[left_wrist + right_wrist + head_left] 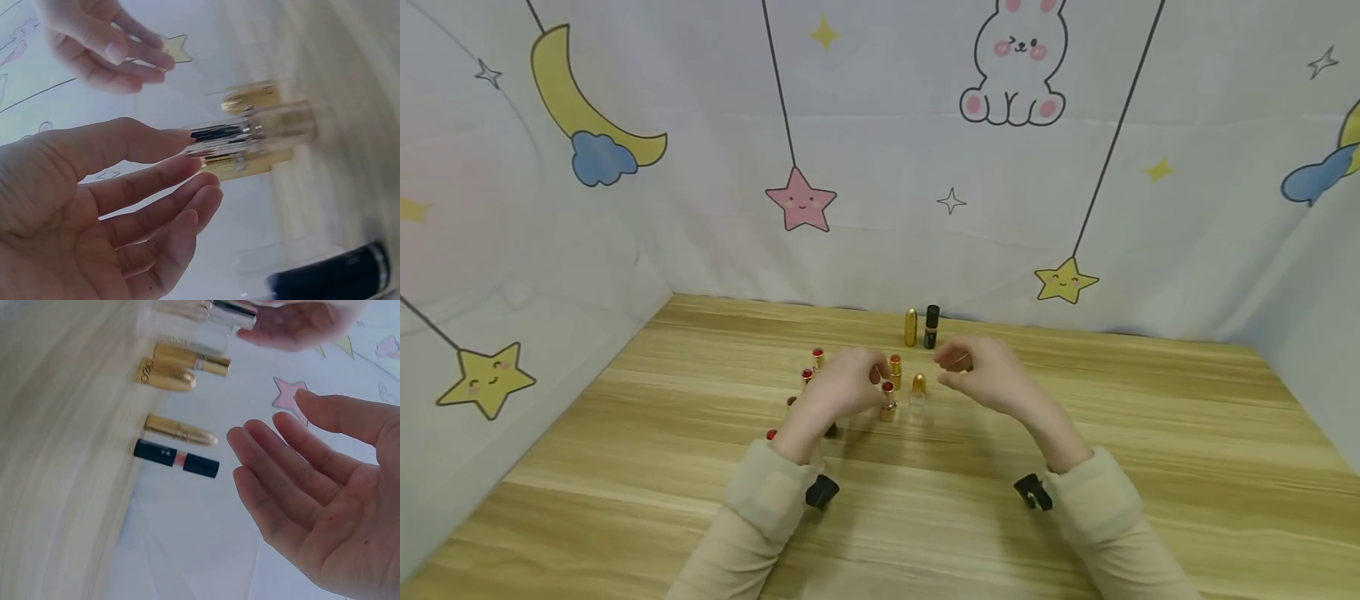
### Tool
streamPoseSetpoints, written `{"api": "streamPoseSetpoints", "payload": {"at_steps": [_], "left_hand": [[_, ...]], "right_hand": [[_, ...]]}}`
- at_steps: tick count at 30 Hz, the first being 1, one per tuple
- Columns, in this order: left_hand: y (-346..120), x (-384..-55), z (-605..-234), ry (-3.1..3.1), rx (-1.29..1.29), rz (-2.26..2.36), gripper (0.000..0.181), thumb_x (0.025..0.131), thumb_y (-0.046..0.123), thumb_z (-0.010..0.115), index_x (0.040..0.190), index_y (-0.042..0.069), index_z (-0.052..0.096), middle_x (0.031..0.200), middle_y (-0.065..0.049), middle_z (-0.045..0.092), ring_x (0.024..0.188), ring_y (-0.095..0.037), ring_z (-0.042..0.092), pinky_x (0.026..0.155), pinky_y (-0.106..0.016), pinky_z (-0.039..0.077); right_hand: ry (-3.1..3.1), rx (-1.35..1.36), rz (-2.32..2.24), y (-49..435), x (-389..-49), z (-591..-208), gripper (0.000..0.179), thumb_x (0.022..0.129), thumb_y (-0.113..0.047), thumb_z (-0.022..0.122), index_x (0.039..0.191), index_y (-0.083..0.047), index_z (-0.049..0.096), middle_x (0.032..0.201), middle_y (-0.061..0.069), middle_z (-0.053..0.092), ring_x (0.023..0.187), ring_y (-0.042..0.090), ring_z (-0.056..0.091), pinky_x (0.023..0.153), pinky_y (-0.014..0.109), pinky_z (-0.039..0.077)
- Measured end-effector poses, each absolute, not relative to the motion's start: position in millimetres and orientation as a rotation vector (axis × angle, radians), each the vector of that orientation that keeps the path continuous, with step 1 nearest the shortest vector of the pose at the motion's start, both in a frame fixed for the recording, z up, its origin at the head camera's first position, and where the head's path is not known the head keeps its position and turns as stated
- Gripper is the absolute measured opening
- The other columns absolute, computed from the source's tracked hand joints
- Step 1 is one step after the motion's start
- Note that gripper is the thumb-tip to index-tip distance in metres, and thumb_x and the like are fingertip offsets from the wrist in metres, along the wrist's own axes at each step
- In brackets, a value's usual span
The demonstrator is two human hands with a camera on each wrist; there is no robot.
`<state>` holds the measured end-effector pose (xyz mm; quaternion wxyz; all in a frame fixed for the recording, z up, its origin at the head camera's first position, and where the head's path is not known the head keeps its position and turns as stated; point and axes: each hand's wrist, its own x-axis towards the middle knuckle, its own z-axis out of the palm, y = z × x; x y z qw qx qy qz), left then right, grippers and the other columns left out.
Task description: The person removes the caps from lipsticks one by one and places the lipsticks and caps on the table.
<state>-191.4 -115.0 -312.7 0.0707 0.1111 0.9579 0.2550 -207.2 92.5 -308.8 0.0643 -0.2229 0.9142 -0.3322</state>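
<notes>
My left hand (848, 385) pinches the top of an upright lipstick (888, 410) between thumb and fingertips. In the left wrist view this lipstick (284, 127) has a shiny, dark-reflecting tube on a clear pinkish base. To its right, my right hand (988, 372) hovers above the table with loosely bent fingers and nothing in them. Between the hands stands a short gold bullet-shaped lipstick (918, 385) on a clear base. A gold tube with a red top (896, 367) is just behind the pinched lipstick.
Farther back stand a tall gold bullet-shaped lipstick (911, 327) and a black lipstick (932, 327) with a pink band. Several red-topped lipsticks (817, 356) line the left side, partly hidden by my left arm. A patterned white cloth (865, 267) rises behind the wooden table (1150, 417).
</notes>
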Motion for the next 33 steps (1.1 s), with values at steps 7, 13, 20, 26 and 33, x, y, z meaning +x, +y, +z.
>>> {"api": "streamPoseSetpoints", "payload": {"at_steps": [7,13,20,26,33], "left_hand": [[-115.4,-197.4,-296.6,2.905,0.266,0.995,0.026,0.084,0.016,0.07,0.108,0.006,0.069,0.1,-0.008,0.069,0.092,-0.021,0.062,0.078,-0.035,0.052],[-105.0,-209.3,-293.6,2.921,0.142,1.219,0.029,0.086,0.023,0.071,0.111,0.008,0.068,0.104,-0.007,0.07,0.1,-0.023,0.064,0.085,-0.039,0.052],[-87.7,-225.5,-298.2,2.851,0.044,1.44,0.034,0.087,0.016,0.069,0.118,0.004,0.065,0.113,-0.011,0.069,0.105,-0.025,0.065,0.088,-0.036,0.055],[-80.4,-235.0,-306.5,2.802,0.014,1.428,0.04,0.087,0.017,0.07,0.123,0.002,0.063,0.118,-0.013,0.068,0.109,-0.026,0.065,0.092,-0.038,0.054],[-71.8,-243.5,-314.4,2.799,0.004,1.365,0.035,0.087,0.016,0.07,0.118,0.0,0.065,0.121,-0.013,0.066,0.114,-0.028,0.061,0.095,-0.04,0.052]], "right_hand": [[2.786,-0.578,-1.082,102.7,-219.2,-305.0,0.023,0.092,-0.016,0.063,0.111,-0.004,0.066,0.111,0.015,0.069,0.102,0.029,0.066,0.084,0.041,0.055],[2.776,-0.535,-1.151,103.8,-232.2,-308.3,0.024,0.093,-0.018,0.062,0.113,-0.003,0.065,0.113,0.016,0.068,0.104,0.032,0.065,0.085,0.043,0.054],[2.783,-0.513,-1.304,104.9,-255.1,-313.1,0.031,0.093,-0.017,0.061,0.121,-0.003,0.06,0.122,0.019,0.063,0.112,0.035,0.06,0.092,0.048,0.051],[2.77,-0.558,-1.34,98.4,-275.7,-318.9,0.04,0.092,-0.016,0.063,0.129,-0.004,0.055,0.129,0.02,0.059,0.119,0.036,0.057,0.097,0.05,0.049],[2.722,-0.576,-1.28,94.4,-298.8,-331.0,0.044,0.095,-0.015,0.059,0.135,-0.001,0.049,0.132,0.022,0.056,0.12,0.039,0.056,0.095,0.051,0.049]]}}
